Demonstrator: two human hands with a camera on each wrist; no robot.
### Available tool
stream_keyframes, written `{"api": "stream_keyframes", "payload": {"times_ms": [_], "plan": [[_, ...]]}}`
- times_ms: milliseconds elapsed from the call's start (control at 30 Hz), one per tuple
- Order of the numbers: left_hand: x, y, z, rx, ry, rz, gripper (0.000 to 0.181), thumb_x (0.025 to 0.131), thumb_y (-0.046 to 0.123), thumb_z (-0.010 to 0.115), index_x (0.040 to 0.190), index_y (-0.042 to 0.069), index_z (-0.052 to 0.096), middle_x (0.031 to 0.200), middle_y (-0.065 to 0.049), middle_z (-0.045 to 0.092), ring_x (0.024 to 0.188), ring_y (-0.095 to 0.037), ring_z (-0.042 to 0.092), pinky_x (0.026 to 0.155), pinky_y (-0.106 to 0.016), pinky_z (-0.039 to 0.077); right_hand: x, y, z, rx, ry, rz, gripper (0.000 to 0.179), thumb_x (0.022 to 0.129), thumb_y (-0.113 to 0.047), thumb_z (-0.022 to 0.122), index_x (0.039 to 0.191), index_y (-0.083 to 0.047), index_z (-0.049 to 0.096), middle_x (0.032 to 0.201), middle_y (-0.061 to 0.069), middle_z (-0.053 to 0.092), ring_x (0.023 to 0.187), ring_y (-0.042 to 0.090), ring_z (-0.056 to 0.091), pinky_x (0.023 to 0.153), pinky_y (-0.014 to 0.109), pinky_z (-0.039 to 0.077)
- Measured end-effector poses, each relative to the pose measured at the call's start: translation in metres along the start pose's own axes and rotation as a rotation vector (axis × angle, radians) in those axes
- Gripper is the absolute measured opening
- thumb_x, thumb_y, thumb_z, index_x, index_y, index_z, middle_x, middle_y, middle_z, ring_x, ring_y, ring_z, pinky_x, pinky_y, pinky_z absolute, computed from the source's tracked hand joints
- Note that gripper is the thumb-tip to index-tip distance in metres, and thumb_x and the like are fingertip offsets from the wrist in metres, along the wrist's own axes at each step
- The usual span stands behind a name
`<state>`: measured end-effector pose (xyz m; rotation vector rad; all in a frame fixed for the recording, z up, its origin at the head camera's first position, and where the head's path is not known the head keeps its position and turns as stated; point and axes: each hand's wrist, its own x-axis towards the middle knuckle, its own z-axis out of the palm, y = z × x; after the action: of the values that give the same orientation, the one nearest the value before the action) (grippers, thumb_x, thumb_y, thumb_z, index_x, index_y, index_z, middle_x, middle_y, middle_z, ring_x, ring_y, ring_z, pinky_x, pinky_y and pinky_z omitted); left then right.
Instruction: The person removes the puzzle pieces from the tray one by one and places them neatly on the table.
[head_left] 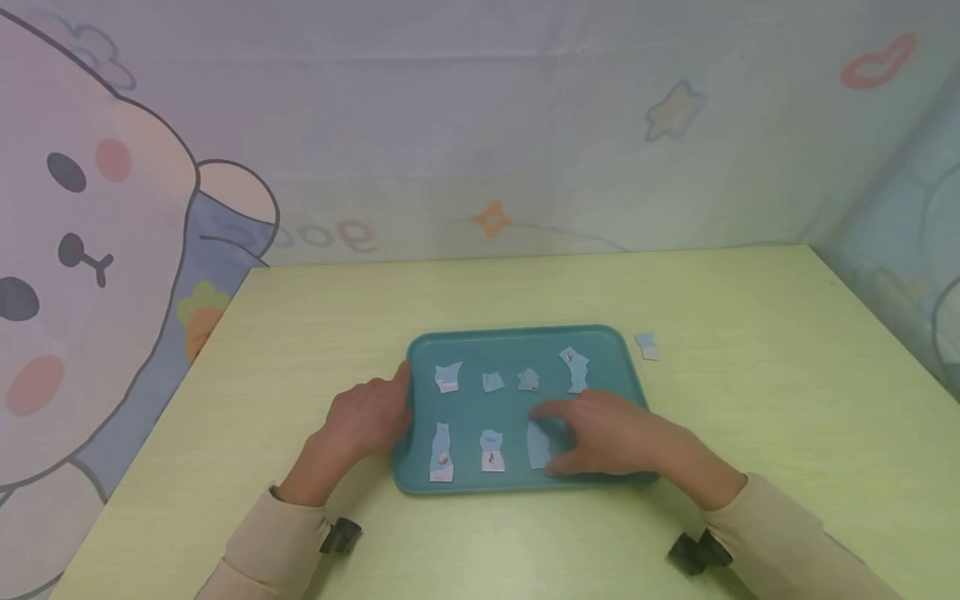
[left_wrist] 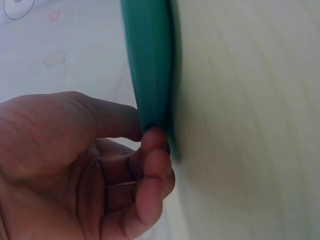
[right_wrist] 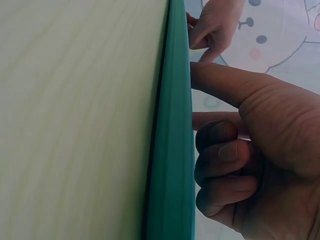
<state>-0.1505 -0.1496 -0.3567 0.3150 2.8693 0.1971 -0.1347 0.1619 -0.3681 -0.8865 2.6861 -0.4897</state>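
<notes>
A teal tray (head_left: 467,406) lies on the table, bearing light-blue and white puzzle pieces with irregular edges, in two rough rows. My left hand (head_left: 369,417) grips the tray's left edge; in the left wrist view, thumb and fingertips meet at the rim (left_wrist: 150,65). Over the tray's front right, my right hand (head_left: 611,435) has index finger and thumb at the top and bottom ends of a plain blue puzzle piece (head_left: 537,444). Its other fingers (right_wrist: 222,152) are curled under the palm. The tray's side (right_wrist: 172,150) hides the piece in the right wrist view.
One puzzle piece (head_left: 647,346) lies on the table beyond the tray's back right corner. A tall piece (head_left: 576,368) sits just behind the right hand, and a blue-white piece (head_left: 492,451) to its left. A printed cloth (head_left: 420,125) hangs behind the pale table (head_left: 337,325).
</notes>
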Motion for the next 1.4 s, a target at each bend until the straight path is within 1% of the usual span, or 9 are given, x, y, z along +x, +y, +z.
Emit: {"api": "stream_keyframes", "payload": {"times_ms": [67, 267, 367, 433, 500, 567, 867, 1067, 1400], "plan": [[0.0000, 0.0001, -0.0001, 0.001, 0.003, 0.003, 0.061, 0.103, 0.010, 0.051, 0.159, -0.007, 0.035, 0.079, -0.009, 0.059, 0.069, -0.021, 0.054, 0.055, -0.033, 0.038, 0.0003, 0.0015, 0.0001, 0.008, -0.006, -0.002, 0.059, 0.086, -0.037, 0.085, 0.137, -0.014, 0.069, 0.125, 0.001, 0.075, 0.088, 0.010, 0.056, 0.091, 0.040, 0.052], [0.0002, 0.0003, -0.0003, 0.004, 0.008, 0.005, 0.061, 0.104, 0.011, 0.051, 0.159, -0.007, 0.034, 0.078, -0.008, 0.058, 0.068, -0.021, 0.054, 0.055, -0.033, 0.037, 0.0003, 0.0028, -0.0013, 0.026, -0.029, -0.005, 0.059, 0.087, -0.035, 0.085, 0.140, -0.014, 0.068, 0.121, 0.000, 0.074, 0.084, 0.011, 0.052, 0.081, 0.033, 0.047], [0.0008, 0.0002, -0.0002, 0.003, 0.006, 0.005, 0.061, 0.104, 0.011, 0.052, 0.159, -0.007, 0.035, 0.079, -0.009, 0.059, 0.069, -0.021, 0.054, 0.055, -0.033, 0.038, 0.0003, 0.0038, -0.0015, 0.048, -0.039, -0.010, 0.059, 0.087, -0.032, 0.084, 0.141, -0.014, 0.067, 0.102, -0.006, 0.072, 0.079, 0.010, 0.048, 0.074, 0.030, 0.042], [0.0010, 0.0002, -0.0002, 0.001, 0.005, 0.005, 0.061, 0.104, 0.011, 0.052, 0.159, -0.007, 0.035, 0.080, -0.009, 0.060, 0.070, -0.021, 0.054, 0.055, -0.033, 0.039, 0.0003, 0.0044, -0.0019, 0.064, -0.042, -0.016, 0.059, 0.087, -0.031, 0.084, 0.141, -0.014, 0.067, 0.085, -0.009, 0.064, 0.073, 0.009, 0.043, 0.069, 0.028, 0.038], [0.0012, 0.0000, 0.0001, -0.001, 0.003, 0.004, 0.061, 0.104, 0.011, 0.052, 0.159, -0.007, 0.034, 0.080, -0.009, 0.060, 0.070, -0.021, 0.055, 0.056, -0.033, 0.039, 0.0002, 0.0055, -0.0019, 0.075, -0.043, -0.025, 0.059, 0.087, -0.030, 0.084, 0.141, -0.014, 0.067, 0.073, -0.011, 0.054, 0.069, 0.008, 0.039, 0.065, 0.027, 0.034], [0.0012, -0.0002, 0.0006, -0.003, 0.001, 0.002, 0.061, 0.104, 0.011, 0.052, 0.159, -0.007, 0.034, 0.080, -0.009, 0.059, 0.070, -0.021, 0.055, 0.056, -0.033, 0.039, -0.0001, 0.0062, -0.0020, 0.079, -0.042, -0.032, 0.059, 0.087, -0.030, 0.084, 0.141, -0.014, 0.067, 0.068, -0.011, 0.048, 0.067, 0.007, 0.035, 0.063, 0.026, 0.031], [0.0011, -0.0002, 0.0012, -0.007, 0.001, 0.001, 0.062, 0.104, 0.012, 0.051, 0.160, -0.007, 0.033, 0.079, -0.009, 0.058, 0.069, -0.021, 0.054, 0.055, -0.033, 0.037, -0.0012, 0.0090, -0.0026, 0.094, -0.031, -0.061, 0.058, 0.089, -0.032, 0.084, 0.141, -0.014, 0.067, 0.062, -0.013, 0.034, 0.061, 0.005, 0.029, 0.061, 0.025, 0.028], [0.0004, -0.0001, 0.0012, -0.010, 0.003, 0.000, 0.062, 0.104, 0.011, 0.051, 0.160, -0.007, 0.033, 0.080, -0.009, 0.060, 0.070, -0.021, 0.054, 0.056, -0.033, 0.038, -0.0009, 0.0099, -0.0018, 0.111, -0.028, -0.081, 0.058, 0.089, -0.031, 0.083, 0.141, -0.012, 0.066, 0.062, -0.013, 0.035, 0.059, 0.004, 0.032, 0.060, 0.024, 0.030], [-0.0006, 0.0004, 0.0011, -0.010, 0.004, -0.003, 0.062, 0.104, 0.011, 0.051, 0.160, -0.007, 0.032, 0.081, -0.009, 0.060, 0.069, -0.021, 0.054, 0.056, -0.033, 0.038, -0.0004, 0.0100, -0.0008, 0.118, -0.017, -0.093, 0.056, 0.089, -0.030, 0.084, 0.139, -0.012, 0.067, 0.062, -0.013, 0.036, 0.059, 0.003, 0.033, 0.060, 0.023, 0.031]]}}
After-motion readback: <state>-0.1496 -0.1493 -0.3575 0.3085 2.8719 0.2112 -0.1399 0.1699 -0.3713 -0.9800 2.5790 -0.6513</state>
